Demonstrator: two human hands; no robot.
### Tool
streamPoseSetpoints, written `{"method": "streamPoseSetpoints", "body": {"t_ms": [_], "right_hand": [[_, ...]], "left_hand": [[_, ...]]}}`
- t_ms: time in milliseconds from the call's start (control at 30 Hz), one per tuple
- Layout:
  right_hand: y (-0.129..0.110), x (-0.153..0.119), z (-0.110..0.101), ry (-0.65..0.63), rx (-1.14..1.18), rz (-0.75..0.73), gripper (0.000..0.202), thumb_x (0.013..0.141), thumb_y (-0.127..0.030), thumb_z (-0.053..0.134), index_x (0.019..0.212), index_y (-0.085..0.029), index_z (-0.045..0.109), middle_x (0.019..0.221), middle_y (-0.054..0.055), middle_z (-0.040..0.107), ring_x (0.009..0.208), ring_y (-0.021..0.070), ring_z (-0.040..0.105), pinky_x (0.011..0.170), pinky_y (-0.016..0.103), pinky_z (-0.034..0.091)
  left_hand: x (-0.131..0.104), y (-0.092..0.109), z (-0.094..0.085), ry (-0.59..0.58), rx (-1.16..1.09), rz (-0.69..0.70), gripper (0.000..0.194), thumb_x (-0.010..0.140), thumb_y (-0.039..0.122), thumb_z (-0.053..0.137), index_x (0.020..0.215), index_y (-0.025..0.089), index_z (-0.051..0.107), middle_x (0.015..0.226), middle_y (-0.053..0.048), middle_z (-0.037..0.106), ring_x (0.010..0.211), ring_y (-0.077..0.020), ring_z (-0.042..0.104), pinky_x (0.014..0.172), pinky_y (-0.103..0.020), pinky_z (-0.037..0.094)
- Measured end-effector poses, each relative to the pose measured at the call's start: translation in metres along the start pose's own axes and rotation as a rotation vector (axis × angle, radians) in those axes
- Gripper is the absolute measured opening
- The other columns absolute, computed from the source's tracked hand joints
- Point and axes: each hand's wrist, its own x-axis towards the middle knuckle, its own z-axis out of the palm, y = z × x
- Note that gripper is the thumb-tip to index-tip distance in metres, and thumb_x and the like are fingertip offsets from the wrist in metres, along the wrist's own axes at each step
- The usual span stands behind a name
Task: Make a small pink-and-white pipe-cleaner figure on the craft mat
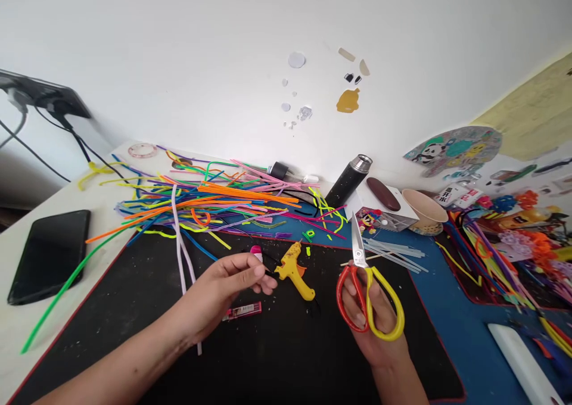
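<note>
My right hand (378,310) holds scissors (358,250) with one red and one yellow handle, blades pointing up and closed together. My left hand (241,280) is raised over the black mat (286,357), its thumb and index finger pressed together; whatever they pinch is too small to make out. A pale lilac pipe cleaner (177,232) passes behind my left hand and forearm. Between the hands a yellow glue gun (296,272) lies on the mat. Just below my left hand is a small pink-labelled case (243,311).
Colourful pipe cleaners (232,193) are heaped at the back left. A phone (51,256) lies at the left. Behind the scissors stand a black flask (348,181), a white box (402,211) and a bowl (424,208). Translucent sticks (395,251) lie right of the blades.
</note>
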Motion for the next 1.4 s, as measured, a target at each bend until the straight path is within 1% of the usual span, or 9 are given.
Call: {"method": "streamPoseSetpoints", "body": {"t_ms": [167, 267, 367, 467, 567, 800, 900, 1000, 1400], "right_hand": [[0.019, 0.003, 0.035, -0.179, 0.171, 0.124, 0.035, 0.092, -0.045, 0.08, 0.114, -0.019, 0.074, 0.073, -0.004, 0.055, 0.038, -0.0001, 0.032, 0.039, 0.014, 0.037], [0.035, 0.003, 0.043, -0.265, 0.189, 0.179, 0.033, 0.093, -0.043, 0.078, 0.114, -0.018, 0.072, 0.07, -0.005, 0.057, 0.034, 0.001, 0.037, 0.032, 0.013, 0.03], [0.048, 0.002, 0.047, -0.319, 0.157, 0.227, 0.033, 0.093, -0.043, 0.078, 0.114, -0.02, 0.069, 0.074, -0.003, 0.062, 0.04, 0.0059, 0.053, 0.035, 0.014, 0.036], [0.055, -0.002, 0.055, -0.389, 0.136, 0.24, 0.046, 0.092, -0.056, 0.076, 0.119, -0.02, 0.067, 0.08, 0.002, 0.069, 0.059, 0.0157, 0.071, 0.048, 0.02, 0.051], [0.056, -0.005, 0.066, -0.446, 0.121, 0.208, 0.058, 0.088, -0.067, 0.075, 0.121, -0.02, 0.065, 0.088, 0.008, 0.076, 0.076, 0.0249, 0.077, 0.066, 0.033, 0.059], [0.048, -0.002, 0.087, -0.545, 0.139, 0.346, 0.088, 0.077, -0.094, 0.059, 0.128, -0.022, 0.063, 0.122, 0.021, 0.077, 0.108, 0.0389, 0.075, 0.102, 0.058, 0.05], [0.051, -0.001, 0.086, -0.49, 0.046, 0.346, 0.072, 0.088, -0.081, 0.062, 0.129, -0.021, 0.06, 0.108, 0.017, 0.08, 0.08, 0.0309, 0.079, 0.079, 0.046, 0.058], [0.054, -0.003, 0.084, -0.462, -0.114, 0.302, 0.065, 0.094, -0.07, 0.066, 0.132, -0.018, 0.058, 0.094, 0.014, 0.079, 0.058, 0.0224, 0.074, 0.059, 0.033, 0.054], [0.055, -0.018, 0.108, -0.483, -0.469, 0.242, 0.057, 0.095, -0.069, 0.064, 0.118, -0.016, 0.062, 0.075, 0.001, 0.066, 0.045, 0.0098, 0.057, 0.047, 0.022, 0.042]], "left_hand": [[-0.003, -0.006, 0.01, -0.042, -0.038, -0.027, 0.039, 0.072, 0.053, 0.092, 0.081, 0.017, 0.078, 0.085, -0.008, 0.081, 0.081, -0.0198, 0.07, 0.081, -0.029, 0.05], [-0.004, -0.002, 0.0, 0.031, -0.028, 0.052, 0.039, 0.071, 0.053, 0.093, 0.078, 0.018, 0.077, 0.079, -0.006, 0.077, 0.076, -0.0175, 0.066, 0.077, -0.028, 0.049], [-0.005, 0.003, -0.013, 0.117, 0.011, 0.138, 0.039, 0.071, 0.053, 0.093, 0.077, 0.018, 0.077, 0.075, -0.004, 0.073, 0.075, -0.0169, 0.063, 0.075, -0.027, 0.048], [-0.005, 0.008, -0.025, 0.162, 0.086, 0.203, 0.039, 0.074, 0.054, 0.09, 0.075, 0.018, 0.076, 0.073, -0.003, 0.07, 0.074, -0.017, 0.061, 0.075, -0.027, 0.048], [-0.006, 0.013, -0.032, 0.188, 0.116, 0.249, 0.037, 0.077, 0.053, 0.088, 0.074, 0.018, 0.075, 0.072, -0.003, 0.069, 0.074, -0.0171, 0.061, 0.075, -0.027, 0.048], [-0.007, 0.017, -0.042, 0.208, 0.13, 0.309, 0.034, 0.083, 0.05, 0.083, 0.073, 0.018, 0.073, 0.071, -0.002, 0.068, 0.071, -0.0157, 0.059, 0.073, -0.026, 0.047], [-0.007, 0.016, -0.045, 0.216, 0.155, 0.303, 0.033, 0.084, 0.049, 0.081, 0.074, 0.019, 0.072, 0.071, -0.002, 0.067, 0.071, -0.016, 0.059, 0.073, -0.027, 0.047], [-0.007, 0.014, -0.047, 0.236, 0.225, 0.319, 0.033, 0.087, 0.048, 0.078, 0.073, 0.019, 0.07, 0.071, -0.001, 0.066, 0.073, -0.0164, 0.058, 0.075, -0.027, 0.047], [-0.01, 0.023, -0.04, 0.33, 0.467, 0.458, 0.031, 0.091, 0.046, 0.07, 0.077, 0.019, 0.063, 0.073, 0.002, 0.057, 0.071, -0.0148, 0.049, 0.068, -0.026, 0.04]]}}
